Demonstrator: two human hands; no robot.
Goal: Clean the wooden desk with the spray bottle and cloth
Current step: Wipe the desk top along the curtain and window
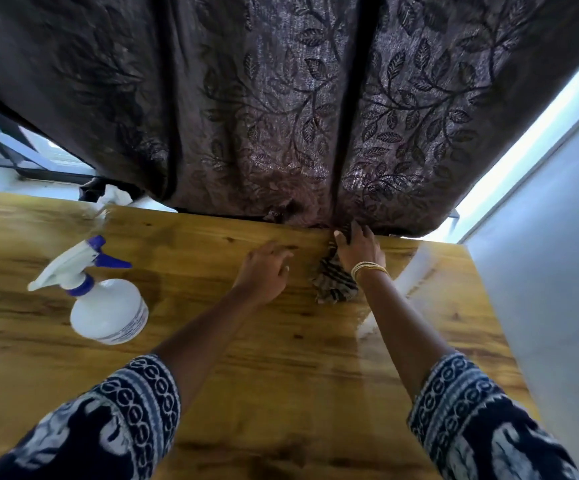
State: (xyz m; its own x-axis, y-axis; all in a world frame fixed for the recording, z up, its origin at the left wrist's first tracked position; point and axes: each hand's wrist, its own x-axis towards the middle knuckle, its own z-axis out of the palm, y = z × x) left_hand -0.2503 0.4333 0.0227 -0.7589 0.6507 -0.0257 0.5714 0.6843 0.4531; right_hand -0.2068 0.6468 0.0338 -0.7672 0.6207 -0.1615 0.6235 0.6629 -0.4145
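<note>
A wooden desk (pixel 281 358) fills the lower half of the view. On its left stands a white spray bottle (pixel 104 303) with a blue trigger, touched by neither hand. My right hand (pixel 359 249) presses a striped brown cloth (pixel 333 278) against the desk near its far edge, fingers spread over the cloth. My left hand (pixel 267 268) rests flat on the wood just left of the cloth, fingers loosely apart, holding nothing. Part of the cloth is hidden under my right hand and wrist.
A dark curtain (pixel 281 116) with a leaf pattern hangs down to the desk's far edge. A white wall (pixel 551 271) runs along the desk's right side. A crumpled white item (pixel 113 195) lies behind the far left edge. Wet streaks (pixel 416 275) shine near my right forearm.
</note>
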